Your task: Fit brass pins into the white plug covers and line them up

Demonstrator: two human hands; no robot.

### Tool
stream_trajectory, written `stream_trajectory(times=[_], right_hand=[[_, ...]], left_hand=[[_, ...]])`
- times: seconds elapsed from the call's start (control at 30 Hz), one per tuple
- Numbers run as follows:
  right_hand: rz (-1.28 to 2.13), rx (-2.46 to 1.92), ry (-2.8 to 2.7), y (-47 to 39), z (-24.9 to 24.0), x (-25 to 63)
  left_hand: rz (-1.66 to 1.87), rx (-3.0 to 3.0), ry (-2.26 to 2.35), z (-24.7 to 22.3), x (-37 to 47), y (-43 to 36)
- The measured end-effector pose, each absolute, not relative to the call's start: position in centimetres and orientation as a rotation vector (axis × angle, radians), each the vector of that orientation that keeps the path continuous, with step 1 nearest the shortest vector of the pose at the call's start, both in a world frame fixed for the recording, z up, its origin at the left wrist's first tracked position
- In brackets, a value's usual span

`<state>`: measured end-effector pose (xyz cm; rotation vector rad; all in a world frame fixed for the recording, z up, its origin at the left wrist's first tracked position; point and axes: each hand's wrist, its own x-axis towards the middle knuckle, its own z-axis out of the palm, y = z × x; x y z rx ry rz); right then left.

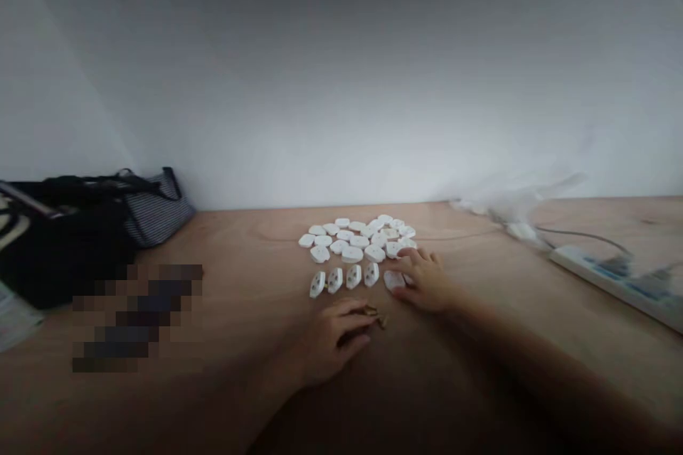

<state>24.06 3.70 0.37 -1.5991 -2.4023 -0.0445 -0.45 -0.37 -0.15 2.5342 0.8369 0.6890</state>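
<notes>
My right hand [427,282] has its thumb and fingers around a white plastic plug shell [393,280], at the right end of a short row. My left hand [337,341] rests low over the table, thumb and fingers apart. At its fingertips lie several small brass pins [382,322], partly hidden by the fingers. Between the hands and the back pile stand several white plug pieces with holes in their faces [353,276], tilted upright in a row. Behind them, many more white plug shells [352,254] lie spread in a loose group.
On the wooden table [240,242], a black bag [69,234] with a striped part stands at the left. A blurred-out dark object [141,320] lies before it. At the right are a power strip [613,277] with cables and a clear plastic bag [512,206]. A white wall rises behind.
</notes>
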Motion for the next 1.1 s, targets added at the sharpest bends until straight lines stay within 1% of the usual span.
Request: stream_trajectory(times=[0.3, 0.57, 0.67, 0.87, 1.1], right_hand=[[0.098, -1.443, -2.441, 0.1, 1.0, 23.4], [0.146, -1.432, -2.432, 0.2, 0.4, 23.4], [0.164, -1.410, -2.424, 0.1, 0.4, 23.4], [0.163, -1.416, -2.424, -0.1, 0.4, 23.5], [0.146, -1.391, -2.311, -0.6, 0.3, 23.1]], left_hand=[[0.788, 2.496, 1.098, -0.1, 0.3, -0.2], [0.884, 2.474, 1.150, -0.5, 0.8, 0.0], [0.874, 2.467, 1.167, -0.5, 0.7, 0.1], [0.840, 2.538, 1.063, -0.8, 0.7, 0.4], [0.787, 2.544, 1.155, -1.0, 0.4, -0.1]])
